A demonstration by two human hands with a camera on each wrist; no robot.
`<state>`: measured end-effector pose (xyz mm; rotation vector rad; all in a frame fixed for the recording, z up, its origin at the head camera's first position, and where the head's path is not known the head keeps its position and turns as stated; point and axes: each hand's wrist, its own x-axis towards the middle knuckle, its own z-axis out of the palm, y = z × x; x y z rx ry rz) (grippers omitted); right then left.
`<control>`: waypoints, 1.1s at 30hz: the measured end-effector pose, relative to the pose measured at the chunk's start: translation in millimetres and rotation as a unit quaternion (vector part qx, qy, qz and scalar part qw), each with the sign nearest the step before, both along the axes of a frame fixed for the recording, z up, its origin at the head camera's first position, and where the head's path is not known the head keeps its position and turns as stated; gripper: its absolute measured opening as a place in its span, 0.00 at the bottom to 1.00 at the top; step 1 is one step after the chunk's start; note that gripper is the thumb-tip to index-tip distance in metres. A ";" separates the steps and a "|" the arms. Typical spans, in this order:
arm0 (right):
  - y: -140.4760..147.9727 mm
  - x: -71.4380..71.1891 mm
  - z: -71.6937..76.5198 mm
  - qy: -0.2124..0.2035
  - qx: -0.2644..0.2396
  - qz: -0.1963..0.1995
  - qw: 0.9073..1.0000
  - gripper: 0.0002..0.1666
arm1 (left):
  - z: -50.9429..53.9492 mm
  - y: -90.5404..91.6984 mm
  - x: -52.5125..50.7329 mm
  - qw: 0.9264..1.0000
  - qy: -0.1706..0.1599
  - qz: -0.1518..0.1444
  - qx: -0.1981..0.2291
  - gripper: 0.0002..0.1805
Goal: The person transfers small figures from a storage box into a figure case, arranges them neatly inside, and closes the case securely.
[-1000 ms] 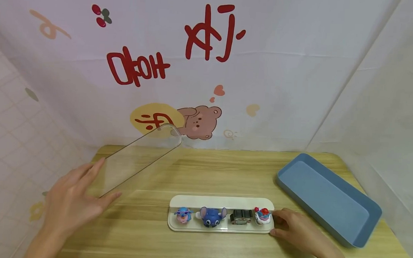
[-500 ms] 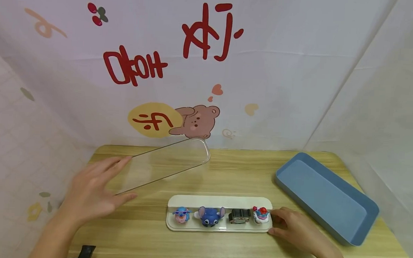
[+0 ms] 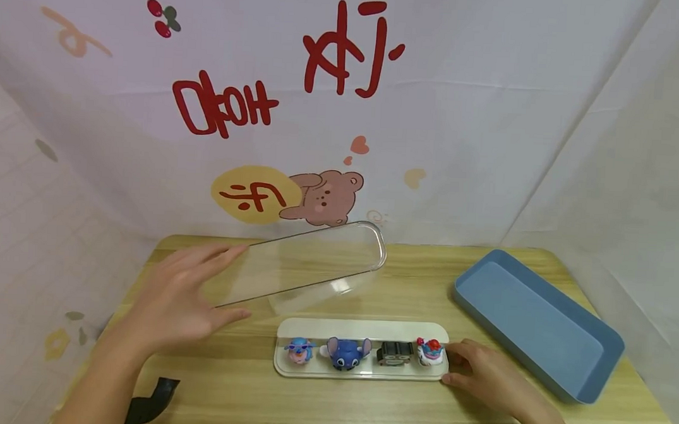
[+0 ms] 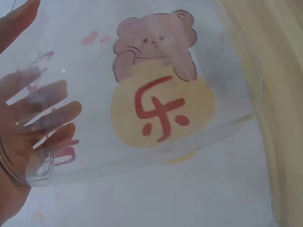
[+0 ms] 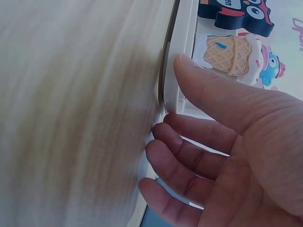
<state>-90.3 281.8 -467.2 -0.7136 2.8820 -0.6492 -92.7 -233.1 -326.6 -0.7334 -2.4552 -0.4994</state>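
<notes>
My left hand [image 3: 182,297] holds a long clear plastic cover [image 3: 315,255] by its near end, thumb on one long side and fingers on the other. Tilted, the cover hangs above the table, behind and left of a long white base [image 3: 363,329]. Along this base stand small toy figures: a blue and pink one with sunglasses [image 3: 299,350], a blue big-eared one [image 3: 346,354], a black block-shaped one [image 3: 394,353] and a cupcake-like one [image 3: 430,352]. At the base's right end my right hand [image 3: 488,376] grips the rim [image 5: 173,90] between thumb and fingers.
A blue-grey rectangular tray [image 3: 540,315] lies at an angle on the right of the wooden table [image 3: 416,291]. Front left, a black strap-like piece [image 3: 151,403] shows beside the left forearm. A white printed cloth [image 3: 463,116] hangs behind the table.
My left hand has carried the clear cover to the right, nearer the white base, and the cover now lies closer to level. The right hand stays at the base's end.
</notes>
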 end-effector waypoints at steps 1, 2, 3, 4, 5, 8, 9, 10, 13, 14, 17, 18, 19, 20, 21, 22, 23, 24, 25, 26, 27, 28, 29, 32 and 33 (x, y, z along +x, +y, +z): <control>0.2 0.0 0.3 0.001 0.001 0.000 1.000 0.29 | 2.4 3.0 -1.1 1.000 -0.002 -0.005 -0.001 0.53; 0.3 -0.1 0.5 0.002 0.002 0.001 1.000 0.29 | 4.4 5.7 -2.1 1.000 -0.003 -0.011 0.000 0.53; 0.3 -0.1 0.8 0.002 0.002 0.001 1.000 0.30 | 6.5 8.2 -3.1 1.000 -0.002 -0.017 0.000 0.53; 0.3 0.0 0.5 0.001 0.003 0.001 1.000 0.30 | 8.3 10.6 -4.0 1.000 -0.001 -0.023 0.000 0.53; 0.1 0.1 0.4 0.001 0.003 0.001 1.000 0.30 | 10.3 12.8 -4.5 1.000 -0.002 -0.029 0.000 0.53; -0.5 0.1 0.4 0.000 0.003 0.002 1.000 0.30 | 15.9 19.1 -5.0 0.999 -0.007 -0.041 0.003 0.53; -0.8 0.2 0.5 0.000 0.003 0.001 1.000 0.30 | 17.7 21.0 -5.0 0.999 -0.009 -0.044 0.004 0.53; -1.0 0.1 0.5 0.001 0.002 0.001 1.000 0.30 | 19.5 22.9 -4.9 0.999 -0.010 -0.047 0.004 0.53; -1.6 0.2 0.9 0.006 0.000 0.001 1.000 0.29 | 24.4 29.0 -4.8 0.998 -0.013 -0.058 0.006 0.53; -1.8 0.7 1.1 0.007 -0.001 0.001 1.000 0.29 | 25.8 31.3 -5.0 0.998 -0.013 -0.063 0.006 0.53; -1.5 1.2 1.1 0.009 0.000 -0.003 1.000 0.29 | 29.0 38.4 -5.4 0.997 -0.014 -0.080 0.005 0.52; -1.2 1.4 1.0 0.008 0.002 -0.004 1.000 0.29 | 29.8 40.7 -5.4 0.996 -0.013 -0.085 0.004 0.52; -0.9 1.5 1.0 0.008 0.003 -0.004 1.000 0.30 | 30.6 43.0 -5.1 0.996 -0.012 -0.088 0.003 0.52; -0.7 1.5 0.9 0.008 0.004 -0.004 1.000 0.30 | 31.5 45.2 -4.8 0.996 -0.010 -0.092 0.003 0.52; -0.5 1.5 0.7 0.007 0.006 -0.002 1.000 0.30 | 32.3 47.3 -4.3 0.996 -0.010 -0.093 0.001 0.52; -0.2 1.4 0.5 0.008 0.006 -0.001 1.000 0.31 | 33.2 49.3 -3.6 0.995 -0.011 -0.095 0.001 0.52; 0.0 1.3 0.4 0.009 0.006 0.001 1.000 0.30 | 34.2 51.3 -3.1 0.995 -0.012 -0.096 0.001 0.52; 0.1 1.1 0.2 0.009 0.006 0.003 1.000 0.30 | 35.1 53.3 -2.5 0.995 -0.014 -0.097 0.000 0.52; 0.3 0.9 0.1 0.011 0.005 0.004 1.000 0.30 | 36.1 55.3 -2.1 0.995 -0.016 -0.098 -0.001 0.53; 0.5 0.8 -0.1 0.012 0.004 0.005 1.000 0.30 | 36.9 57.2 -1.7 0.995 -0.018 -0.100 -0.001 0.53; 0.6 0.6 -0.2 0.013 0.002 0.007 1.000 0.29 | 37.5 59.1 -1.4 0.995 -0.021 -0.102 -0.001 0.53; 0.8 0.5 -0.4 0.014 0.001 0.008 1.000 0.29 | 37.8 60.9 -1.2 0.994 -0.022 -0.106 0.000 0.53; 0.9 0.4 -0.6 0.016 -0.001 0.010 1.000 0.29 | 38.1 62.8 -1.1 0.994 -0.023 -0.108 0.001 0.53; 1.2 0.6 -1.2 0.023 -0.003 0.012 1.000 0.28 | 38.0 68.2 -1.9 0.993 -0.023 -0.119 0.003 0.52; 1.2 0.7 -1.3 0.025 -0.004 0.012 1.000 0.28 | 37.8 69.9 -2.1 0.992 -0.024 -0.122 0.003 0.52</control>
